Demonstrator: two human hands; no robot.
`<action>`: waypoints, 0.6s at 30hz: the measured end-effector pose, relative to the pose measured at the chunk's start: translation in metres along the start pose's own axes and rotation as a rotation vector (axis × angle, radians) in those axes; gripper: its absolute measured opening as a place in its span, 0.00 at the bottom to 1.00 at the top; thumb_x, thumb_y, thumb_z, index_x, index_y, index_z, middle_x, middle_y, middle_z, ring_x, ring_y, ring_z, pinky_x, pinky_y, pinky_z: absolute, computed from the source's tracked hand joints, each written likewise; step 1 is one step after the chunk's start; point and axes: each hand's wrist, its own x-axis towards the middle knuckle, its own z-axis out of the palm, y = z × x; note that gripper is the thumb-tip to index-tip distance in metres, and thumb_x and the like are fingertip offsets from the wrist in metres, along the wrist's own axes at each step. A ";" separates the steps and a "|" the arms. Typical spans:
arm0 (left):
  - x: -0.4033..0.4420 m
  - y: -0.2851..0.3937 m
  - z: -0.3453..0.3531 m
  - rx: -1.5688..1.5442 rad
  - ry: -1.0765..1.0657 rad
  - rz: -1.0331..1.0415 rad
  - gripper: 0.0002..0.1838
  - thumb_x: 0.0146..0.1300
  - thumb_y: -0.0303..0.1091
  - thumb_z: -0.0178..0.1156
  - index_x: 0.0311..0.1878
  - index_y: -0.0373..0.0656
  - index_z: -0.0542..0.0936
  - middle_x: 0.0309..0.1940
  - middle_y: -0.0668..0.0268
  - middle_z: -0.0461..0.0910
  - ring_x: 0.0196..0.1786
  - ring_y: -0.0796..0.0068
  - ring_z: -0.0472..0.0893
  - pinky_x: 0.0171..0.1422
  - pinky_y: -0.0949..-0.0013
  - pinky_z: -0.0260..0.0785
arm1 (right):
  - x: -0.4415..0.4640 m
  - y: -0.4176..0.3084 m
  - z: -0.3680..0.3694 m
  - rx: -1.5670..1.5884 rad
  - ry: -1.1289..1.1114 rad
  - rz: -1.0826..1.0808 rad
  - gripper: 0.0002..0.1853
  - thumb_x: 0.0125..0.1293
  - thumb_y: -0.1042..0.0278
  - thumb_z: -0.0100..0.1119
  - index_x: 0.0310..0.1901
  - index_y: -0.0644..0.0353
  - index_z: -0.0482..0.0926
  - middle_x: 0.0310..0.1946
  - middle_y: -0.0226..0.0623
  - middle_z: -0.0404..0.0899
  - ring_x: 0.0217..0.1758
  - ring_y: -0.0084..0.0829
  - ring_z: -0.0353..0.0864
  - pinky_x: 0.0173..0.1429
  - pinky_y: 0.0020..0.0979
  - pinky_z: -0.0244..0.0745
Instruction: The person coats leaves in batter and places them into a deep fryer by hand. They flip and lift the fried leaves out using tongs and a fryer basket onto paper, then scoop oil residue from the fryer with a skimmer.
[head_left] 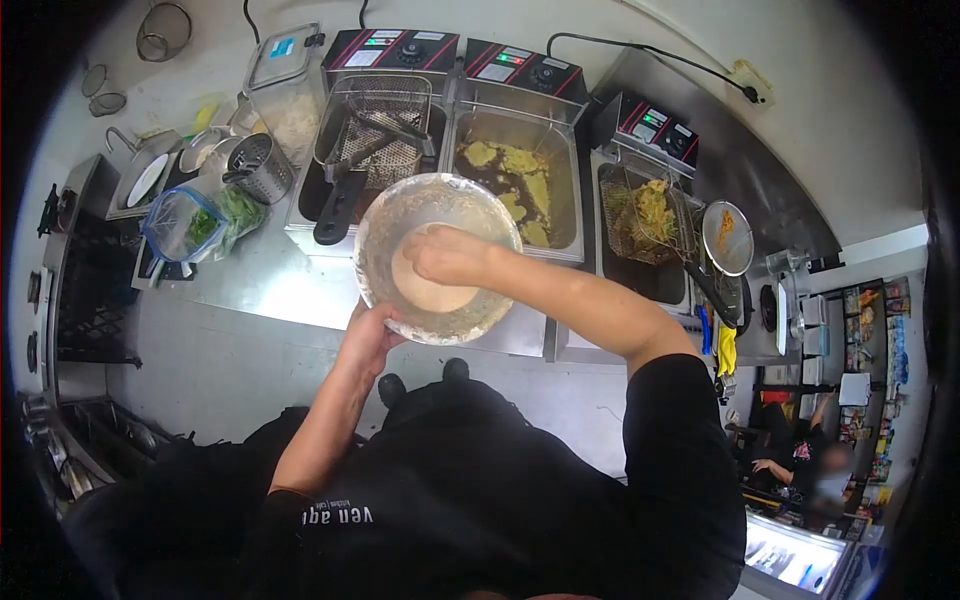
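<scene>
A large round bowl with batter-smeared walls is held up in front of the counter. My left hand grips its lower left rim, with the fingers partly under the bowl. Inside the bowl, my right hand is closed at the surface of the pale batter; what its fingers hold, if anything, is hidden. Just behind the bowl, yellow-green pieces float in the oil of the middle fryer.
A wire basket with tongs rests over the left fryer. Fried food fills a basket at the right fryer. Farther right is a strainer. Left stand bagged greens and a perforated metal holder. Another person is at lower right.
</scene>
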 end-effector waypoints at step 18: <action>-0.008 0.005 0.001 0.011 -0.026 -0.025 0.36 0.50 0.22 0.52 0.67 0.38 0.59 0.53 0.56 0.74 0.48 0.62 0.80 0.51 0.56 0.79 | -0.031 0.049 -0.046 1.272 0.102 0.477 0.06 0.53 0.72 0.63 0.30 0.61 0.76 0.32 0.29 0.79 0.35 0.21 0.72 0.43 0.26 0.70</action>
